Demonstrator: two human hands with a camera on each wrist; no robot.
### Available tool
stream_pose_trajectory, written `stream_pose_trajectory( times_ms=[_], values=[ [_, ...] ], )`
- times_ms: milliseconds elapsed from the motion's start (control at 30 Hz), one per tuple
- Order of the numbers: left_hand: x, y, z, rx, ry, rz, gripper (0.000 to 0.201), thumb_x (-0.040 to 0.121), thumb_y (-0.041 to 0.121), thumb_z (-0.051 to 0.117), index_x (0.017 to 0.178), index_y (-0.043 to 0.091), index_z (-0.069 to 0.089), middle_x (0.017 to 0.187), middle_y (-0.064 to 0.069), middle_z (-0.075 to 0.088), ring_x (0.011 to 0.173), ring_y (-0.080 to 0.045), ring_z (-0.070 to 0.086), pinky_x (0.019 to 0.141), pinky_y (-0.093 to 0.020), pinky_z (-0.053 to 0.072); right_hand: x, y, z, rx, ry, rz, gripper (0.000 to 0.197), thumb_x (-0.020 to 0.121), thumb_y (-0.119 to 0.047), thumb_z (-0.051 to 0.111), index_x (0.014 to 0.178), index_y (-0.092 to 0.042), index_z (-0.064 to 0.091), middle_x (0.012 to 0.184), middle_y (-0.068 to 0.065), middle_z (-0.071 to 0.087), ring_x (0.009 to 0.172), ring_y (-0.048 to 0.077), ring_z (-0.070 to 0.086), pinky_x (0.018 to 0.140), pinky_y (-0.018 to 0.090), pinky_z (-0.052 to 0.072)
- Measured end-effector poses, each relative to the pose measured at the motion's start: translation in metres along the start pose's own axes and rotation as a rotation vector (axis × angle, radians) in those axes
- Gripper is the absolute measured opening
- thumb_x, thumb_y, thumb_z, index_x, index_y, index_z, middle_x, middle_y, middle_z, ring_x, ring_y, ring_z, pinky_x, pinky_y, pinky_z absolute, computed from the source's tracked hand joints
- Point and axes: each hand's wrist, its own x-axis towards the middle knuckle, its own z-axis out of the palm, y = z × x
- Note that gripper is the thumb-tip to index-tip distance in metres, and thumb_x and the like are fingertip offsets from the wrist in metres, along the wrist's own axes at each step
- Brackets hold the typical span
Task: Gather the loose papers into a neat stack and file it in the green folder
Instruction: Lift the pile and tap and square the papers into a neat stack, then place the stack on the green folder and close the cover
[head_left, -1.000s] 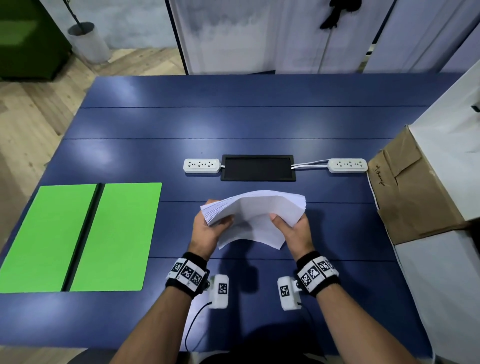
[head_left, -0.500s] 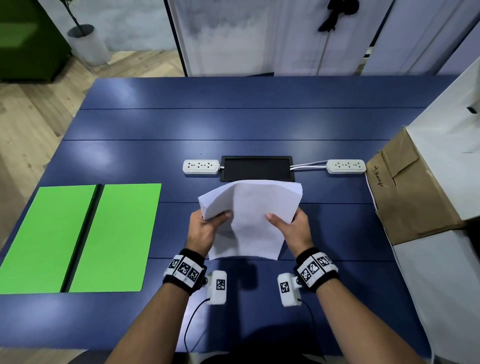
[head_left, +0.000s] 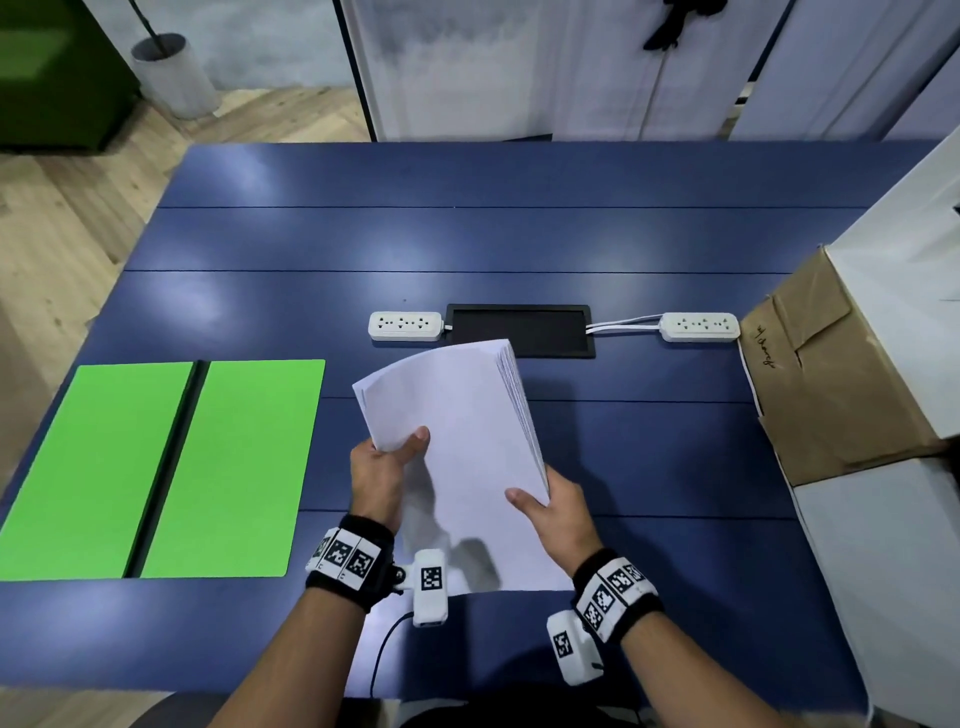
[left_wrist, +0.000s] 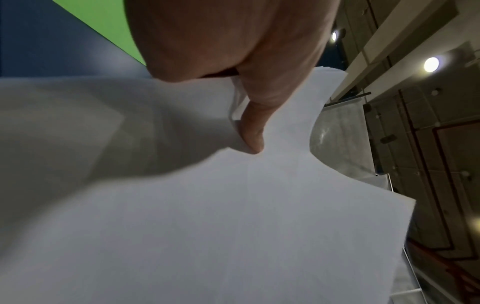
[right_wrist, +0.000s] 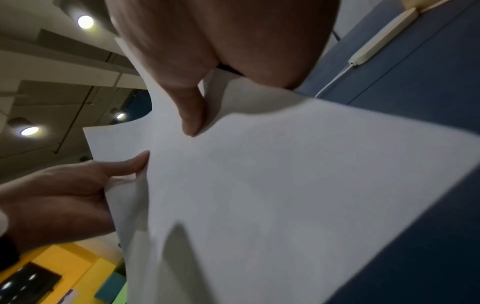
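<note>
Both grips are closed on the stack (head_left: 457, 457): your left hand (head_left: 382, 475) pinches its left edge with the thumb on top, and your right hand (head_left: 556, 512) pinches the near right edge, thumb on the top sheet, as the wrist views confirm. You hold the stack tilted above the bench (head_left: 519, 239), its long axis running away from you and leaning a little to the left; the far right edge shows the sheets fanned, so I judge it not yet fully squared. One loose-looking sheet seems to lie under it near you, though I cannot tell if it is part of the held bundle. What the coming move turns on: the folder (head_left: 156, 467) lies open and flat well to the left of the stack, its spine also running away from you, so the two long axes nearly agree. Your left hand is the nearer one, so the carry is mostly a sideways shift leftward with little turning
</note>
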Motion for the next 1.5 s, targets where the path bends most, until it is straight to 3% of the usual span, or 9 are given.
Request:
stream_pose_trajectory(
  times_ms=[233, 467, 633, 867, 1000, 1233, 1300, 1400, 1500],
  values=[
    [0.029, -0.007, -0.049, 0.212, -0.222, -0.085, 0.032, 0.087, 0.035, 0.075, 0.109, 0.011, 0.073, 0.106, -0.012, 0.078, 0.088, -0.022, 0.072, 0.080, -0.037, 0.057, -0.004, 0.000, -0.005, 0.183, -0.026, 0.108, 0.027, 0.090, -0.001, 0.070, 0.110, -0.019, 0.072, 0.109, -0.005, 0.078, 0.103, 0.011, 0.073, 0.083, 0.020, 0.055],
    [0.114, -0.044, -0.229, 1.137, 0.165, -0.050, 0.051, 0.093, 0.017, 0.067, 0.137, -0.003, 0.053, 0.139, -0.030, 0.053, 0.118, -0.047, 0.057, 0.100, -0.049, 0.044, -0.008, 0.010, -0.026, 0.297, 0.068, 0.202, 0.029, 0.086, -0.007, 0.075, 0.115, -0.010, 0.071, 0.109, 0.005, 0.078, 0.102, 0.025, 0.075, 0.085, 0.034, 0.059],
    [0.104, -0.071, -0.285, 1.608, 0.009, -0.271, 0.063, 0.103, 0.041, 0.043, 0.159, 0.035, 0.015, 0.169, -0.010, -0.010, 0.153, -0.045, 0.002, 0.118, -0.064, 0.006, -0.009, 0.020, -0.036, 0.295, 0.122, 0.216, 0.032, 0.086, -0.008, 0.076, 0.116, -0.009, 0.070, 0.110, 0.006, 0.078, 0.103, 0.027, 0.074, 0.087, 0.040, 0.059],
    [0.055, -0.098, -0.239, 1.737, -0.282, -0.032, 0.061, 0.097, 0.055, 0.024, 0.156, 0.047, 0.011, 0.163, -0.007, -0.026, 0.148, -0.044, -0.025, 0.101, -0.062, -0.032, -0.008, 0.026, -0.043, 0.269, 0.134, 0.219, 0.032, 0.085, -0.006, 0.076, 0.116, -0.010, 0.071, 0.111, 0.006, 0.077, 0.103, 0.026, 0.074, 0.093, 0.046, 0.057],
    [0.016, -0.120, -0.183, 1.680, -0.420, 0.032, 0.061, 0.098, 0.056, 0.026, 0.156, 0.049, 0.007, 0.165, -0.009, -0.023, 0.150, -0.045, -0.018, 0.116, -0.066, -0.002, -0.007, 0.032, -0.048, 0.266, 0.154, 0.220, 0.033, 0.085, -0.006, 0.076, 0.117, -0.012, 0.071, 0.112, 0.004, 0.077, 0.104, 0.025, 0.074, 0.095, 0.047, 0.056],
    [-0.020, -0.138, -0.094, 1.415, -0.630, 0.133, 0.064, 0.098, 0.032, 0.038, 0.159, 0.031, 0.018, 0.168, -0.011, -0.005, 0.155, -0.033, 0.004, 0.125, -0.047, 0.012, -0.015, 0.040, -0.067, 0.268, 0.173, 0.241, 0.041, 0.076, -0.020, 0.081, 0.115, -0.015, 0.071, 0.110, 0.002, 0.078, 0.103, 0.022, 0.074, 0.094, 0.044, 0.056],
    [-0.012, -0.123, -0.095, 1.216, -0.505, 0.144, 0.066, 0.089, 0.014, 0.045, 0.154, 0.013, 0.035, 0.166, -0.017, 0.017, 0.151, -0.035, 0.022, 0.122, -0.036, 0.017, -0.019, 0.045, -0.078, 0.271, 0.190, 0.246, 0.060, 0.063, -0.039, 0.088, 0.115, -0.015, 0.071, 0.110, 0.002, 0.078, 0.102, 0.022, 0.075, 0.090, 0.042, 0.056],
    [0.029, -0.105, -0.131, 1.259, -0.188, 0.217, 0.064, 0.083, 0.002, 0.056, 0.146, 0.002, 0.045, 0.159, -0.017, 0.030, 0.142, -0.047, 0.036, 0.118, -0.052, 0.028, -0.024, 0.057, -0.094, 0.253, 0.230, 0.271, 0.053, 0.068, -0.033, 0.089, 0.114, -0.015, 0.071, 0.110, 0.004, 0.078, 0.104, 0.025, 0.074, 0.090, 0.042, 0.056],
    [0.049, -0.094, -0.168, 1.578, -0.145, -0.105, 0.093, 0.092, 0.044, 0.063, 0.159, 0.030, 0.000, 0.168, -0.009, -0.012, 0.153, -0.045, 0.001, 0.113, -0.071, 0.013, -0.029, 0.069, -0.108, 0.251, 0.280, 0.298, 0.031, 0.084, -0.005, 0.076, 0.114, -0.015, 0.070, 0.107, 0.003, 0.078, 0.105, 0.029, 0.072, 0.089, 0.040, 0.056]
  ],
)
